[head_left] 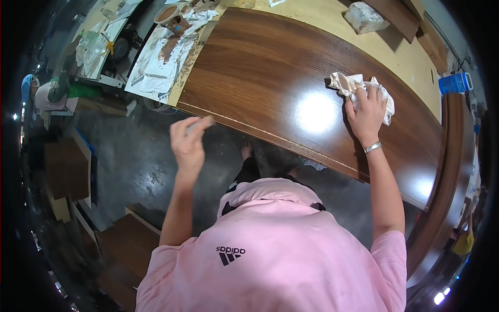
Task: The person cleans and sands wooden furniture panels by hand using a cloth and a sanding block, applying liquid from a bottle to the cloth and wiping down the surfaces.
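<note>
A dark brown wood-grain panel (260,67) with a glossy surface lies across the worktable before me. On its right part, my right hand (368,112) is closed over a crumpled white cloth (383,99) with brownish stains, pressing it to the panel. Off the panel's near edge, toward the left, hovers my left hand (189,143). Its fingers are curled and drawn together in a pinch, somewhat blurred; whatever may sit between the fingertips cannot be made out.
Stained paper sheets (156,73) and a brown-smeared tub (167,14) lie at the table's left end. A clear plastic bag (364,18) stands behind the panel, and a blue container (455,83) at the right. Brown boards (130,239) lie at lower left. Another person (49,93) sits at far left.
</note>
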Motion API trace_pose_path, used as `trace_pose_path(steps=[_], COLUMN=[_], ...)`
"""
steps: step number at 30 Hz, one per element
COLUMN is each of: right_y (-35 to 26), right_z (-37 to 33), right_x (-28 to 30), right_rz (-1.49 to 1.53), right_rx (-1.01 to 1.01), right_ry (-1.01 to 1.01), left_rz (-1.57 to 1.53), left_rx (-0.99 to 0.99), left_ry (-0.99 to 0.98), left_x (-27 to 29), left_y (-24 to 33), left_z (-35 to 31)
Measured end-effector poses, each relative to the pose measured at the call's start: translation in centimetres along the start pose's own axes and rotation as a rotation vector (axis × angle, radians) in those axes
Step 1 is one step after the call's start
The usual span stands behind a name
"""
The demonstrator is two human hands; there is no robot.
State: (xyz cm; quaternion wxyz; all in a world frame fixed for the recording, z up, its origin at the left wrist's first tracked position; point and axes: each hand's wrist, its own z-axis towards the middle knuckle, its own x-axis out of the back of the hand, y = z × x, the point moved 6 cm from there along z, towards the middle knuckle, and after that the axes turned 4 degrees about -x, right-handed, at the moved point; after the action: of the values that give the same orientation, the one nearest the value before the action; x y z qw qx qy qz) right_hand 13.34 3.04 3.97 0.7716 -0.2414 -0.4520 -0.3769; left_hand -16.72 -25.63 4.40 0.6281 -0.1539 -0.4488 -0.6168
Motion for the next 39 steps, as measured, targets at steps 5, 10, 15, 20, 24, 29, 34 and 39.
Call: trace_pose_path(steps=[5, 10, 15, 20, 24, 29, 34, 39], right_y=[-0.1, 0.1, 0.0, -0.1, 0.0, 0.1, -0.2, -0.1], right_z=[0.1, -0.1, -0.1, 0.0, 0.0, -0.1, 0.1, -0.1], right_x=[-0.3, -0.2, -0.2, -0.4, -0.4, -0.6, -0.5, -0.2], right_rz=[0.017, -0.010, -0.013, -0.023, -0.022, -0.013, -0.015, -0.013], right_rx=[-0.002, -0.022, 0.010, 0.020, 0.041, 0.019, 0.040, 0.055], right_ry=[-0.008, -0.040, -0.009, -0.020, 0.007, -0.035, 0.006, 0.037], left_rz=[-0.209, -0.090, -0.029, -0.076, -0.032, -0.100, -0.248, -0.207], left_rx=[-0.096, 0.154, 0.333, 0.231, 0.389, 0.335, 0.244, 0.407], left_ry=[-0.078, 0.029, 0.168, 0.123, 0.217, 0.144, 0.074, 0.172], left_x=[-1.0, -0.9, 1.1, -1.1, 0.2, -0.5, -2.1, -1.0], left_y=[3.9, -1.9, -6.4, -3.4, -6.7, -5.3, -0.1, -3.9], left_z=[-0.2, -1.0, -0.7, -2.1, -1.1, -1.3, -2.7, -1.8])
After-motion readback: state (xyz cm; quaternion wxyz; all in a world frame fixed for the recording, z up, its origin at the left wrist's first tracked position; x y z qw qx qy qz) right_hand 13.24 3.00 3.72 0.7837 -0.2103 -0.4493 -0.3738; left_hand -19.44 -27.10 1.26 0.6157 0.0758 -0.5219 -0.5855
